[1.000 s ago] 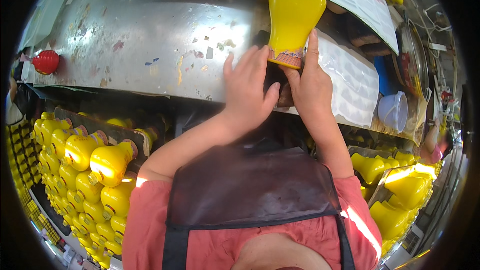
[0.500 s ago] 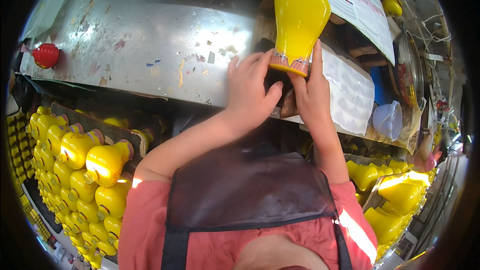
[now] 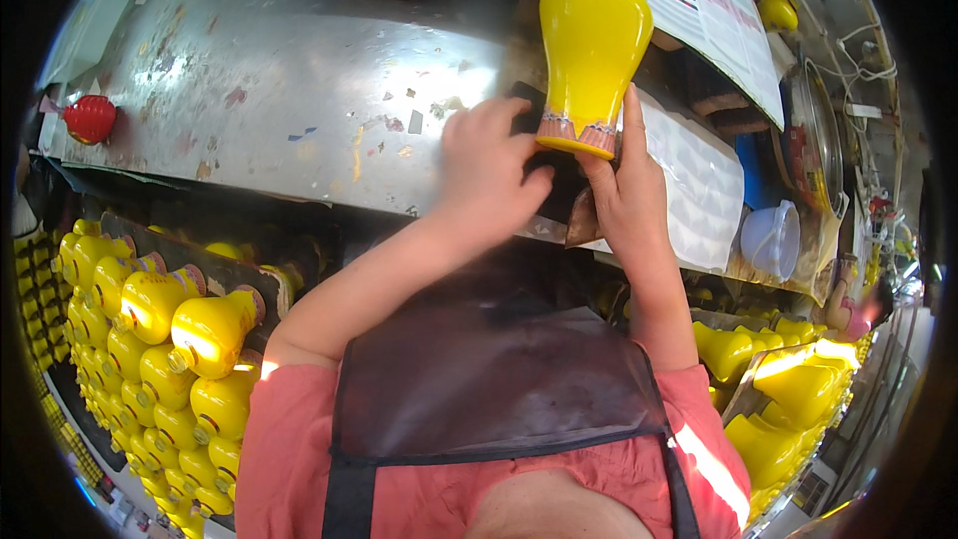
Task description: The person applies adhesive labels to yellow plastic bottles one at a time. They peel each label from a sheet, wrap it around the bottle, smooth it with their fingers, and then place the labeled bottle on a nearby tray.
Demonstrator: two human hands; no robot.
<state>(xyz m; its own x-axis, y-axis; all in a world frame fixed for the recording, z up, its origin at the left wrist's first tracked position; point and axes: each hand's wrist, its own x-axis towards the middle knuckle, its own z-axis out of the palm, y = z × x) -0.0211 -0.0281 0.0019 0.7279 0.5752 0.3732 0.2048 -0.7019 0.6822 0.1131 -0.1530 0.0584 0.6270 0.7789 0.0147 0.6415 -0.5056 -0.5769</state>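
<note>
A glossy yellow bottle [image 3: 593, 45] with a clear neck at its far end and a patterned pinkish band around its narrow base lies with that base toward me. My right hand [image 3: 633, 185] grips it at the base, thumb below and fingers along the right side. Just left of the base, my left hand [image 3: 489, 160] is slightly blurred, its thumb and fingers apart with nothing between them. Whether a left fingertip still touches the bottle's edge is hard to make out. Dark blocks under the bottle are partly hidden.
A scuffed metal tabletop [image 3: 299, 70] spreads to the left, with a red ribbed object [image 3: 89, 120] near its edge. To the right are a white sheet [image 3: 689, 180] and a small white bucket [image 3: 770, 240]. Racks of yellow bottles [image 3: 165, 379] flank me on both sides.
My left hand has drawn back leftward from the bottle's base, its fingers spreading. The bottle stays in my right hand, shifted slightly left in the picture.
</note>
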